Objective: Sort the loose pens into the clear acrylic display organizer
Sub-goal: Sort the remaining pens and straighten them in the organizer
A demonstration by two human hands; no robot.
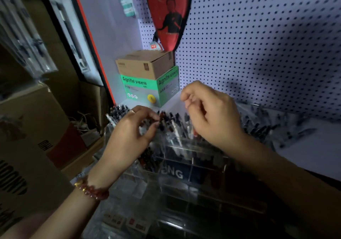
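The clear acrylic organizer (184, 176) stands in front of me, its stepped compartments packed with upright pens (173, 126) with dark caps. My left hand (129, 137), with a bead bracelet on the wrist, reaches into the upper left compartments and pinches the top of a pen between thumb and fingertips. My right hand (210, 115) hovers above the upper middle compartments with fingers curled; I see nothing in it. More loose pens (273, 126) lie blurred on the shelf to the right.
A white pegboard wall (258, 45) rises behind the shelf, with a red racket cover (168, 11) hanging on it. A brown carton on a green box (153, 89) sits at the back corner. Cardboard boxes (36, 128) crowd the left.
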